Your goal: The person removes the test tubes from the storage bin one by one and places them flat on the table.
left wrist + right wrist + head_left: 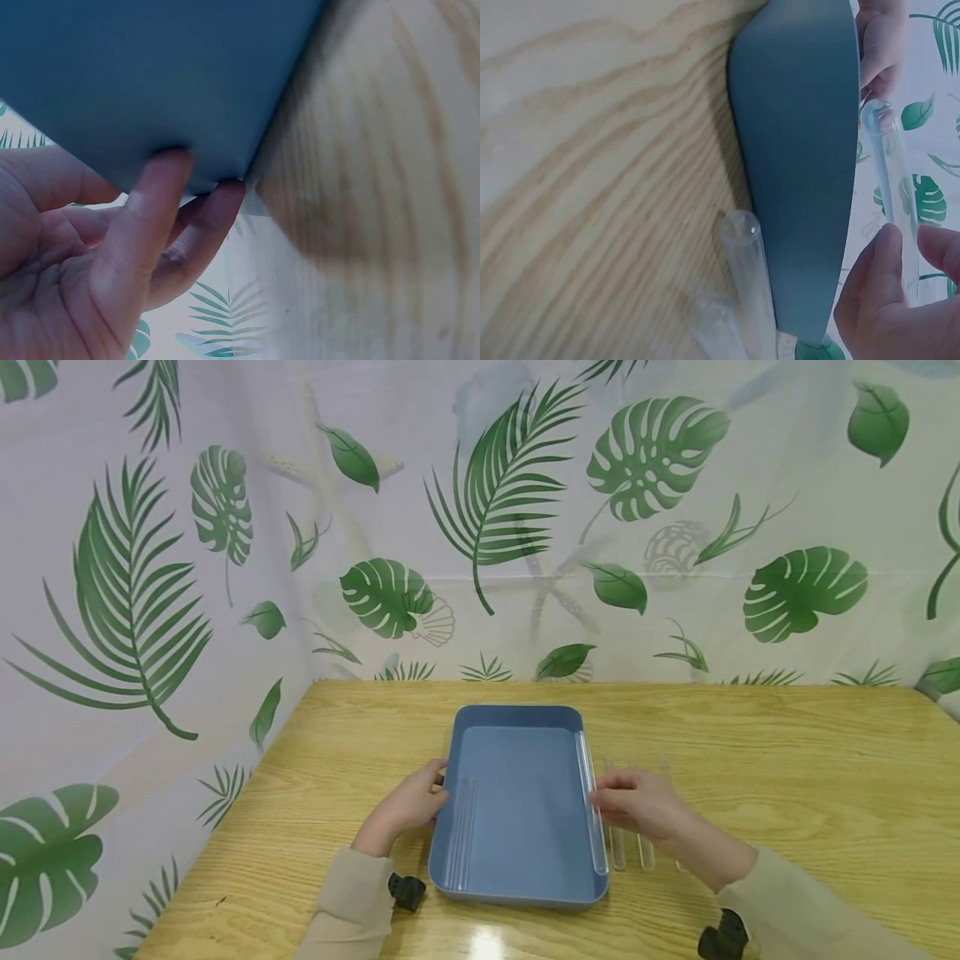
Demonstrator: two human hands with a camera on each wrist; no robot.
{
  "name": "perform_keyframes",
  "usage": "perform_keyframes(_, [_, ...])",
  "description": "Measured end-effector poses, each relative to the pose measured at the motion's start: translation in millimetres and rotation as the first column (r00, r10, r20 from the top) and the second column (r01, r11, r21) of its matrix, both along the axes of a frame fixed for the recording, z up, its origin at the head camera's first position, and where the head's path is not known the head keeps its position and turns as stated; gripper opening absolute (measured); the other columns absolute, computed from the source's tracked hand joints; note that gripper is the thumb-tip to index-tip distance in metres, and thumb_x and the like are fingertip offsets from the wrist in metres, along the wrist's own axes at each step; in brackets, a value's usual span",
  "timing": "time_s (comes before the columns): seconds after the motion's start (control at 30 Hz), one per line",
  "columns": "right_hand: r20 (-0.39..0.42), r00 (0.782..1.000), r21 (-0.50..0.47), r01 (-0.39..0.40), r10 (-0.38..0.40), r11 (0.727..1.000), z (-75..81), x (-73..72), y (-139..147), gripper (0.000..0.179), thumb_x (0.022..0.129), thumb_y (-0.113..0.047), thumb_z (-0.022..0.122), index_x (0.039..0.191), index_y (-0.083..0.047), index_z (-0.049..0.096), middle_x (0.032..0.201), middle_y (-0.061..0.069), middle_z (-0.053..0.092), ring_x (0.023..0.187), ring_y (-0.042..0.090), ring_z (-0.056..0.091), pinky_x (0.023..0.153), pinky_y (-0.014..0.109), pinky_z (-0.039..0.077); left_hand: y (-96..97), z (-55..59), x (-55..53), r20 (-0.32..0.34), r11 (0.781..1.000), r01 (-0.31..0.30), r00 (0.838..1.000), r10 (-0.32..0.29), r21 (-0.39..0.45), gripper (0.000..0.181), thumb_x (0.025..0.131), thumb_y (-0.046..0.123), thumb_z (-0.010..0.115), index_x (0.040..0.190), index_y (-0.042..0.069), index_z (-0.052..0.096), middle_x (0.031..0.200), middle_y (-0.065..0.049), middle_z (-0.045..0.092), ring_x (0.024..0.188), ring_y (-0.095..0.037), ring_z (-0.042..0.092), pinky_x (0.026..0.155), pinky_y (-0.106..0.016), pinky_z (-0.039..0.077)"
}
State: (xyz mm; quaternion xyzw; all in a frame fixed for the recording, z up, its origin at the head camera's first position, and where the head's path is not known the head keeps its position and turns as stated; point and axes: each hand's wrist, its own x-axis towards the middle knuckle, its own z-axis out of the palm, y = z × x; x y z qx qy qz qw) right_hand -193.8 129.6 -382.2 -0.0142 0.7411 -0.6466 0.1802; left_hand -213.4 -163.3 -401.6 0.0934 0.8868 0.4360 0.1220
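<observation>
A blue tray lies on the wooden table. My left hand holds its left wall; in the left wrist view, fingertips press the outer face while another finger goes behind the rim. My right hand pinches a clear test tube lengthwise over the tray's right rim. Its rounded end stands above the rim in the right wrist view. Inside the tray, along the left wall, lie clear tubes. More test tubes lie on the table right of the tray, partly hidden by my right hand.
The light wooden table reaches back to a white curtain printed with green leaves, which also hangs along the left side. A black wrist device sits at my left sleeve, another at my right.
</observation>
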Motion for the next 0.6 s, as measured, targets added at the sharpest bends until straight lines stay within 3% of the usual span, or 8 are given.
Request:
perform_keyframes(0.37, [0.002, 1.0, 0.0, -0.001, 0.001, 1.0, -3.8, -1.0, 17.3, 0.018, 0.083, -0.006, 0.057, 0.095, 0.008, 0.054, 0.079, 0.001, 0.057, 0.07, 0.008, 0.056, 0.067, 0.023, 0.049, 0.5, 0.4, 1.7, 0.014, 1.0, -0.009, 1.0, 0.009, 0.002, 0.047, 0.091, 0.002, 0.039, 0.136, -0.003, 0.027, 0.12, -0.027, 0.044, 0.093, -0.03, 0.054, 0.06, -0.035, 0.048])
perform_keyframes(0.6, [0.0, 1.0, 0.034, 0.03, -0.03, 0.999, -3.8, 0.0, 27.1, 0.026, 0.083, -0.007, 0.058, 0.1, 0.012, 0.051, 0.081, 0.003, 0.056, 0.071, 0.009, 0.056, 0.068, 0.023, 0.049, 0.1, 0.3, 0.5, 0.011, 1.0, -0.002, 1.0, 0.002, 0.009, 0.047, 0.091, 0.002, 0.039, 0.136, -0.003, 0.027, 0.12, -0.027, 0.044, 0.092, -0.03, 0.054, 0.059, -0.034, 0.048])
